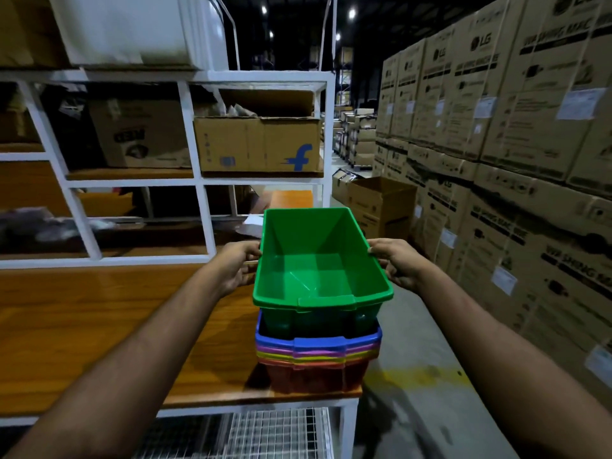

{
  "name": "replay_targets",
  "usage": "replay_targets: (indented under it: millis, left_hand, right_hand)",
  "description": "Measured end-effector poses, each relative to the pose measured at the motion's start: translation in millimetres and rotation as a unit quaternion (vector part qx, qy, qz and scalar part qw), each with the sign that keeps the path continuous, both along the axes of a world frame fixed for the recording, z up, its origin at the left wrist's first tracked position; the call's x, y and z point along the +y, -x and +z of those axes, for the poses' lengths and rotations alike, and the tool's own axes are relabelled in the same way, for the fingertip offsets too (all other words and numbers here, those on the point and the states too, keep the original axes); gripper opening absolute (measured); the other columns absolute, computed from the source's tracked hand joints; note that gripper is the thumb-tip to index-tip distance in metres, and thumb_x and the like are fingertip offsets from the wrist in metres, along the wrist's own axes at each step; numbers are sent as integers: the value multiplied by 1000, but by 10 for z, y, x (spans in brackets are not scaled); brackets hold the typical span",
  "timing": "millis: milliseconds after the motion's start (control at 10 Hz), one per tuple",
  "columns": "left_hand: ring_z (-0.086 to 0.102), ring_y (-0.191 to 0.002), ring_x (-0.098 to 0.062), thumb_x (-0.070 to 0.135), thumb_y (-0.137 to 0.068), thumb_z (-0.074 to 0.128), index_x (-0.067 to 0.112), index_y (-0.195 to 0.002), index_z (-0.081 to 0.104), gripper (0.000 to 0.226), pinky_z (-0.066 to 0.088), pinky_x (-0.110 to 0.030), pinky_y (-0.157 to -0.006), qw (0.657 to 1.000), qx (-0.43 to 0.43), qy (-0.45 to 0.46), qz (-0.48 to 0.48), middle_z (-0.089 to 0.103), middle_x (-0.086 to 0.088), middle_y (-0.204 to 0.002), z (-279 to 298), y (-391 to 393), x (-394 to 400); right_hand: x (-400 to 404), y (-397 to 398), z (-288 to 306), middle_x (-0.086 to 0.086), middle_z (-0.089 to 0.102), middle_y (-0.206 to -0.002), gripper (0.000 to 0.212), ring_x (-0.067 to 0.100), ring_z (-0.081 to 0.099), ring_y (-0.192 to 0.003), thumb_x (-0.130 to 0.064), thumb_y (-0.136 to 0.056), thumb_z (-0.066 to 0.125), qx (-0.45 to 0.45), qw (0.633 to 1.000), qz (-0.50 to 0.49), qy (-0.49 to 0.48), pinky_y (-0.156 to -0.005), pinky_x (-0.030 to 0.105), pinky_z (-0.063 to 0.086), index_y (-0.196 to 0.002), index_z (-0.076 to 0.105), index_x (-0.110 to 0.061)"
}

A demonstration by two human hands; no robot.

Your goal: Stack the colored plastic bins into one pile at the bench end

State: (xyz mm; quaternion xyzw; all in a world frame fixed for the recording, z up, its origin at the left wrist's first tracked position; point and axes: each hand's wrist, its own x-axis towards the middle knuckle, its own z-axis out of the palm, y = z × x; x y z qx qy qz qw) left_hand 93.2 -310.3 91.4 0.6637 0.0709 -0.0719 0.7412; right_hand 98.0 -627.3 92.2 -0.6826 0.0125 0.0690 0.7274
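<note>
Head view: we hold a green bin (318, 266) by its long sides, our left hand (236, 266) clamped on the left rim and our right hand (399, 265) on the right rim. It sits partly nested in a pile of bins (318, 354), blue uppermost, at the wooden bench's (116, 326) right end.

The scene is dim overall, lit from small bright ceiling lamps (351, 13) far back in the hall, which flare as white spots against a near-black roof. The wooden bench top (99, 313) carries a soft sheen, and a dark shadow pools under the stacked bins (316, 346) at its end. Wide-angle bending bows the white shelf frame (195, 134) and the wall of cartons (530, 134), and the left edge smears into blur, possibly from head motion.
</note>
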Motion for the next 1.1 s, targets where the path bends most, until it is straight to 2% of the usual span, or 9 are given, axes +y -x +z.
replay_targets:
  millis: [100, 300, 400, 600, 700, 800, 900, 1000, 1100]
  left_hand:
    - [59, -82, -18, 7, -89, 45, 18, -103, 68, 29, 49, -31, -72, 1000, 21, -3, -7, 63, -4, -94, -182, -2, 0]
    - [66, -95, -30, 3, -93, 46, 8, -119, 64, 32, 56, -44, -84, 999, 11, -36, -10, 70, -16, -109, -577, -61, 10]
    - [66, -98, -28, 0, -93, 48, 14, -120, 60, 33, 56, -44, -84, 998, -3, -63, 13, 69, -16, -111, -657, -70, -4]
    - [64, -104, -23, 14, -94, 56, 21, -122, 62, 29, 56, -44, -86, 985, -47, -159, 48, 65, -3, -115, -842, -47, 49]
    - [68, -97, -20, 22, -95, 56, 24, -113, 67, 21, 58, -47, -84, 975, -68, -197, 73, 71, -3, -111, -937, -6, 29]
    - [65, -99, -16, 22, -97, 51, 22, -122, 64, 27, 58, -42, -84, 960, -86, -248, 93, 68, 0, -117, -911, 83, -23]
    - [59, -111, -18, 17, -98, 50, 20, -134, 54, 37, 55, -38, -88, 956, -91, -263, 90, 60, 0, -130, -901, 191, -33]
    - [53, -124, -21, 15, -95, 54, 17, -139, 49, 45, 46, -40, -102, 930, -136, -324, 104, 56, -4, -137, -895, 385, 92]
    - [48, -129, -22, 19, -95, 54, 17, -142, 46, 48, 41, -36, -104, 888, -177, -404, 133, 51, -5, -141, -887, 610, 343]
  right_hand:
    - [14, 73, -140, 25, 62, -120, 32, 9, 63, -49, 1, -98, 43, 21, 1000, 0, -5, -30, 16, 36, -127, 57, 2]
    - [-3, 89, -484, 19, 69, -111, 30, 26, 67, -90, -1, -97, 49, 57, 998, -6, -8, -49, 24, 51, -125, 58, -1]
    - [-15, 126, -553, 15, 70, -108, 24, 23, 68, -89, -2, -96, 52, 57, 998, 2, -7, -60, 24, 58, -118, 62, -6]
    - [-47, 138, -676, 7, 71, -94, 21, 12, 67, -65, -8, -95, 57, 49, 999, -10, 19, -51, 20, 52, -115, 64, -10]
    - [-31, 144, -715, 8, 70, -96, 21, 16, 69, -72, -9, -96, 56, 22, 999, -12, 32, -54, 23, 54, -116, 63, -7]
    - [-34, 109, -743, 5, 70, -101, 27, 21, 67, -89, -13, -94, 60, -16, 992, -44, 121, -69, 33, 58, -121, 62, -7]
    - [15, 65, -748, 6, 68, -116, 36, 21, 65, -103, -19, -92, 63, -67, 956, -65, 278, -89, 45, 56, -127, 61, -13]
    - [213, 138, -640, 6, 57, -129, 47, 20, 54, -116, -25, -90, 62, -185, 842, -75, 500, -95, 35, 49, -136, 53, -16]
    - [627, 289, -570, 6, 50, -137, 53, 22, 43, -127, -33, -91, 58, -262, 782, -42, 565, -105, 38, 39, -141, 47, -18]
